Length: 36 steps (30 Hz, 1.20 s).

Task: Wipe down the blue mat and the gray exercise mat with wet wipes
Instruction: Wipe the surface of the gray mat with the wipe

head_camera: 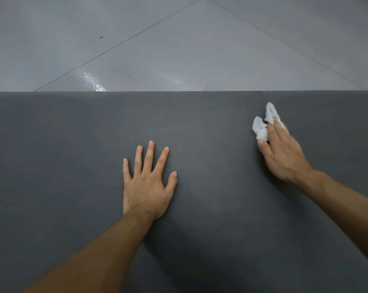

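gray exercise mat (pixel 73 166) on floor (pixel 179 39) | left hand (pixel 146 187) flat, fingers (pixel 149 157) spread | right hand (pixel 282 157) grips wet wipe (pixel 261 129)

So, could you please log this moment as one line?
left hand flat on gray mat | right hand holds wet wipe on mat

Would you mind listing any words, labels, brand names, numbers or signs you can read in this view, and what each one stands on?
No readable text anywhere in this view.
gray exercise mat: only a wavy ribbed texture, no logo.
wet wipe held by the right hand: plain white.
floor tiles: joints, glare and a dark speck, nothing written.
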### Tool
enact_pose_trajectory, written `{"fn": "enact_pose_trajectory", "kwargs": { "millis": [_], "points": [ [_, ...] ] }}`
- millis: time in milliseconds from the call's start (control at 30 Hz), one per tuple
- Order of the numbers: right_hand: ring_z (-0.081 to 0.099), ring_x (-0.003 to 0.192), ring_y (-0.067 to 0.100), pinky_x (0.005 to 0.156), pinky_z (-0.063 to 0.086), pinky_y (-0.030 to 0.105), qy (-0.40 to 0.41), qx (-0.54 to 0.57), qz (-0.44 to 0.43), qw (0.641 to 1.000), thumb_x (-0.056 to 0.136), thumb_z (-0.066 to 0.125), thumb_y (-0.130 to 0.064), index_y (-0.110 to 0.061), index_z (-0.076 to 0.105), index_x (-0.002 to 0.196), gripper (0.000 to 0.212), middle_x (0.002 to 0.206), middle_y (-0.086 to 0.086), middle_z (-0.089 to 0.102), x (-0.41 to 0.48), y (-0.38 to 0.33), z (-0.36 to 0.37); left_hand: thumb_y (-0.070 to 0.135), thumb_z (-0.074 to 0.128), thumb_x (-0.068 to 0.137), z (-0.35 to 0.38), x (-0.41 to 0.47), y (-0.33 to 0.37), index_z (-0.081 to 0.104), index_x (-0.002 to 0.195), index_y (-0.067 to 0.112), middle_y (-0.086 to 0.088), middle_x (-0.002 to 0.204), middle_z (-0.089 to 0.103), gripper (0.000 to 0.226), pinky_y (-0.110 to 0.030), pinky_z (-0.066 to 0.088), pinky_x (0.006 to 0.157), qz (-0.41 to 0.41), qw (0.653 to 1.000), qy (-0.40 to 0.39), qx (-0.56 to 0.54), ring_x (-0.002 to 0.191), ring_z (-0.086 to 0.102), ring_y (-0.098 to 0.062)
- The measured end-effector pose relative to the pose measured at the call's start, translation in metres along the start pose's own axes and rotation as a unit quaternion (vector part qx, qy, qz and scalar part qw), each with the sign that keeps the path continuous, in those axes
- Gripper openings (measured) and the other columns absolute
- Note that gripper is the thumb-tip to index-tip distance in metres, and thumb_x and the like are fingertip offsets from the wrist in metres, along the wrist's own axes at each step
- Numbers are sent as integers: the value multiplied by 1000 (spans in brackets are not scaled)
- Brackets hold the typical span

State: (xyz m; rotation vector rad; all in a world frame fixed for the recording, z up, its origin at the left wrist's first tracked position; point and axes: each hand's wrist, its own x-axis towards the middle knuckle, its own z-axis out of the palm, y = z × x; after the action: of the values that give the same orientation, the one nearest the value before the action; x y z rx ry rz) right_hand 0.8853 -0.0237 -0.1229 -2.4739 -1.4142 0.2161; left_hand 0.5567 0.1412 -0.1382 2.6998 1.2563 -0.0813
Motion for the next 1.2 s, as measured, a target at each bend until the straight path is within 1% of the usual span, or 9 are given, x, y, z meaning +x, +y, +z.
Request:
{"fn": "enact_pose_trajectory", "kwargs": {
  "millis": [100, 200, 400, 533, 633, 700, 833, 1000, 1200],
  "points": [
    [8, 160, 16, 129, 7, 28, -31, 8, -87, 996, 105, 38, -36, -7, 18, 164, 69, 174, -1, 1, -32, -34, 6, 68, 9, 98, 0, -1, 0, 1, 164, 42, 5, 174, -9, 71, -58, -2, 127, 1, 1000, 1, -1, 159, -14, -21],
    [6, 160, 15, 129, 10, 33, -110, 1, -170, 979, 105, 43, -41, -15, 10, 167, 75, 174, -3, 1, -87, -72, 16, 68, 8, 98, -1, -2, 0, 3, 164, 42, 6, 174, -8, 72, -58, -3, 127, 1, 1000, 4, -7, 159, -14, -20],
    [12, 160, 20, 127, 14, 37, -132, -92, -281, 946, 109, 33, -50, -11, 31, 161, 65, 173, 4, 14, -132, -88, 28, 68, 8, 97, 0, -2, 1, 3, 164, 42, 6, 174, -6, 72, -57, -4, 127, -2, 1000, 9, -6, 159, -13, -20],
    [24, 157, 28, 127, 19, 42, -65, -87, -90, 990, 106, 19, -58, -8, 30, 162, 76, 170, 9, 24, -76, -39, 20, 68, 8, 98, 1, -2, 0, 1, 164, 43, 6, 174, -8, 71, -57, -5, 127, -2, 1000, 5, -7, 159, -14, -20],
    [14, 159, 31, 127, 17, 46, -73, -89, 51, 992, 100, 9, -68, -17, 22, 165, 83, 173, 10, 12, -44, -10, 4, 68, 7, 98, 1, 0, 0, 0, 164, 43, 6, 174, -8, 71, -57, -5, 127, 0, 1000, 6, -8, 159, -14, -20],
    [5, 160, 29, 128, 11, 45, -85, -84, 65, 991, 96, 10, -75, -25, 14, 166, 86, 174, 9, 2, -41, -12, 1, 69, 6, 97, 0, 0, -1, -1, 164, 43, 6, 174, -10, 72, -57, -5, 127, 2, 1000, 4, -9, 159, -16, -20],
    [-7, 160, 25, 130, 8, 44, -128, -84, -30, 988, 95, 17, -81, -35, 4, 166, 86, 174, 8, -8, -75, -41, 9, 69, 4, 97, -1, -1, -1, -2, 164, 42, 6, 174, -10, 72, -57, -5, 127, 2, 1000, 2, -8, 159, -15, -20],
    [-1, 161, 32, 128, 10, 45, -157, -88, -209, 961, 101, 32, -76, -30, 21, 165, 80, 173, 15, 0, -150, -84, 21, 69, 5, 97, -1, -1, -1, -1, 164, 42, 6, 174, -9, 72, -57, -5, 127, -1, 1000, 3, -6, 159, -14, -21],
    [8, 161, 24, 127, 15, 42, -143, -118, -253, 950, 104, 29, -71, -23, 19, 166, 78, 174, 5, 8, -150, -78, 21, 68, 6, 97, -1, -2, -1, -2, 164, 42, 6, 173, -10, 72, -58, -5, 127, 2, 1000, 2, -9, 159, -15, -21]
  ]
}}
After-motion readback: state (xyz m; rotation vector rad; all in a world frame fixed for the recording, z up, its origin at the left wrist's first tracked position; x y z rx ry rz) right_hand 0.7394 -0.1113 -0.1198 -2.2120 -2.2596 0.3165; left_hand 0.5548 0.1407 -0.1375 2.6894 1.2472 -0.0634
